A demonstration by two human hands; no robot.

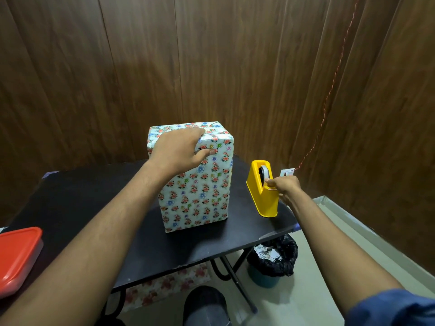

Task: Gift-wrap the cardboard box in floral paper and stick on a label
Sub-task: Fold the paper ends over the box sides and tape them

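The cardboard box (195,182) stands upright mid-desk (94,191), one box, fully covered in floral paper. The left hand (181,149) lies open, pressing its top fold. The right hand (283,185) pinches tape at the single yellow dispenser (262,191) beside it. Judging so: sealing that fold and labelling remain.

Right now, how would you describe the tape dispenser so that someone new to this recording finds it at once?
Start at the black table and the tall flower-papered box standing on it. To the right of the box, near the table's right edge, sits the tape dispenser, with the right hand at its top. It is the only bright yellow thing in view.
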